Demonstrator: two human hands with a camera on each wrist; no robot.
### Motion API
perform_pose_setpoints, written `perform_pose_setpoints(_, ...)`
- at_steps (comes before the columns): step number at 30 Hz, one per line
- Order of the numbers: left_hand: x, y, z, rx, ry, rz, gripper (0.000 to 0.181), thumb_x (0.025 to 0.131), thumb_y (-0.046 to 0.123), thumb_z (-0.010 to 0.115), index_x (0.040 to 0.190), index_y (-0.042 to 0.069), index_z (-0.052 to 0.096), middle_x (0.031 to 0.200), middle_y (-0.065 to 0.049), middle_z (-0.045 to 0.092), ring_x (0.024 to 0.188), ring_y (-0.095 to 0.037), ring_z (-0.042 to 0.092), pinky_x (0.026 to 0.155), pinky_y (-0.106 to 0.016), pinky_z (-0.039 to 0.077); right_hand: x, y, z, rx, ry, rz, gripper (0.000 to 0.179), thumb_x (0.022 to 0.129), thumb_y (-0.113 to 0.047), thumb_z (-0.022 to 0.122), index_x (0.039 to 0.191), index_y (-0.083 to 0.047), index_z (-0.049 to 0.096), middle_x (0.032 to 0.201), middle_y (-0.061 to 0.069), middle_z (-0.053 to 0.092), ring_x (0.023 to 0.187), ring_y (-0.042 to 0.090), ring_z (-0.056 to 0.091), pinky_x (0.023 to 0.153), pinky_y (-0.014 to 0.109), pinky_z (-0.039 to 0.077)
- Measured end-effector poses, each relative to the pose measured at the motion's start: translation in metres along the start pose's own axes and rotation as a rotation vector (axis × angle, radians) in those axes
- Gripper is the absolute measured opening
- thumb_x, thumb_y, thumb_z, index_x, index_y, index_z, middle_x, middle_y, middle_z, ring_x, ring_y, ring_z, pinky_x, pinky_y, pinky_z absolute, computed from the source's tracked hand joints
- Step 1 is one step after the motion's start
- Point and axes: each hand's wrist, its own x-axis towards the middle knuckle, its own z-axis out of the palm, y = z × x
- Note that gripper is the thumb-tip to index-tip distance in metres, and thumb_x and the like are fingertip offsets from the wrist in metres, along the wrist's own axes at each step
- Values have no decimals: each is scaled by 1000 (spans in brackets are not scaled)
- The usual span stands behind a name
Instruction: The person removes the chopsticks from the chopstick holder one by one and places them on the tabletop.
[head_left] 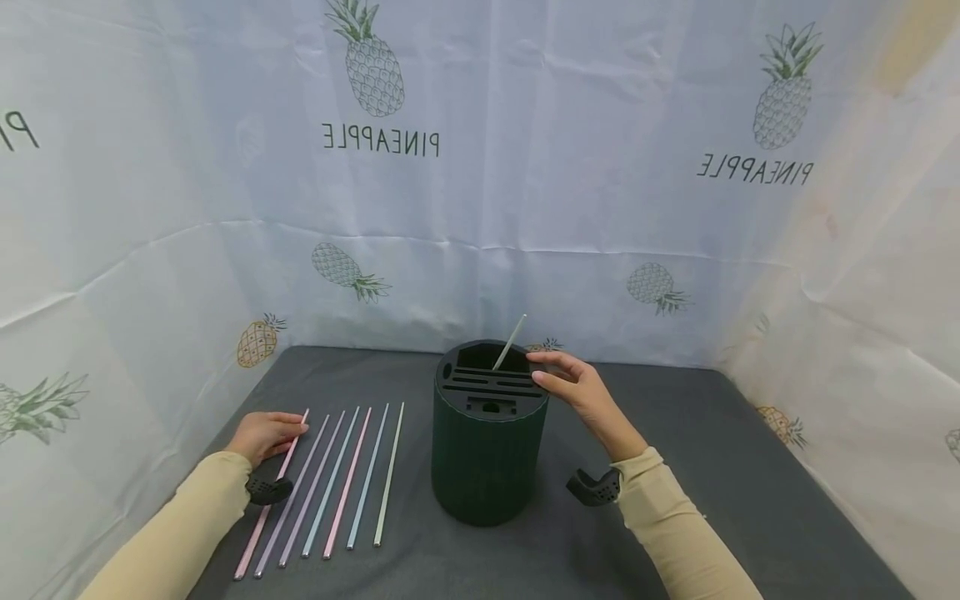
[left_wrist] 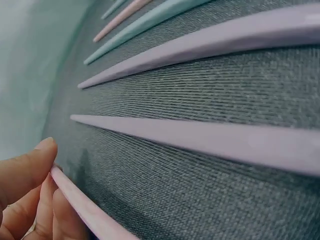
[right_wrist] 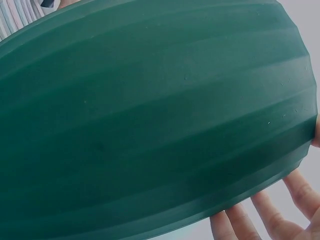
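My left hand (head_left: 266, 435) pinches the far, thin end of a pink chopstick (head_left: 258, 528) at the left of the row. In the left wrist view, the tip of this pink chopstick (left_wrist: 82, 202) lies between thumb and fingers. A dark green, ribbed utensil holder (head_left: 486, 471) stands upright in the middle of the table. My right hand (head_left: 581, 396) holds its right rim, thumb at the top and fingers against the outer side; the right wrist view shows the holder's wall (right_wrist: 150, 115) up close. One pale green chopstick (head_left: 510, 342) leans in the holder's rear compartment.
Right of the pink chopstick, purple (head_left: 294, 492), blue (head_left: 330, 487), pink (head_left: 347, 485) and pale green (head_left: 389, 477) chopsticks lie side by side on the grey tablecloth (head_left: 675, 450). A white pineapple-print curtain (head_left: 510, 192) encloses the table's back and sides.
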Motion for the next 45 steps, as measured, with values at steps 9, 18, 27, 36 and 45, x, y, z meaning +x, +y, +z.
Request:
perform_pose_setpoints(9,6,-2,5,85,35,3,31,81,3,75,105,-14,66,75,4,65,58,-5,58,53,-21,54,0,0,0,-1,2,-1,44,96,-25,62,135,-8,54,152,5,39,135,30,42,110,54,36)
perform_pose_setpoints(18,13,-7,6,151,41,11,28,77,2,78,100,-12,69,72,3,64,56,-6,56,52,-21,54,0,0,-1,-6,-2,5,43,96,-26,62,136,-11,54,151,4,40,136,31,42,111,56,35)
perform_pose_setpoints(27,12,-7,5,144,25,25,29,77,4,78,102,-10,69,77,1,65,59,-6,57,53,-21,54,0,-1,-1,-10,1,15,44,96,-28,62,136,-13,54,150,4,41,135,31,43,110,55,36)
perform_pose_setpoints(36,-7,22,2,-52,-73,35,50,92,17,68,132,-7,51,87,13,65,79,-2,63,70,-21,57,1,1,0,-9,-5,7,43,96,-27,62,135,-12,55,151,4,40,134,33,43,110,56,36)
perform_pose_setpoints(45,-37,136,29,-230,-245,252,48,94,23,65,137,8,48,107,12,58,92,-1,60,85,-18,54,0,3,-2,-19,-2,-5,43,96,-26,62,136,-11,54,151,4,40,131,27,47,109,55,38)
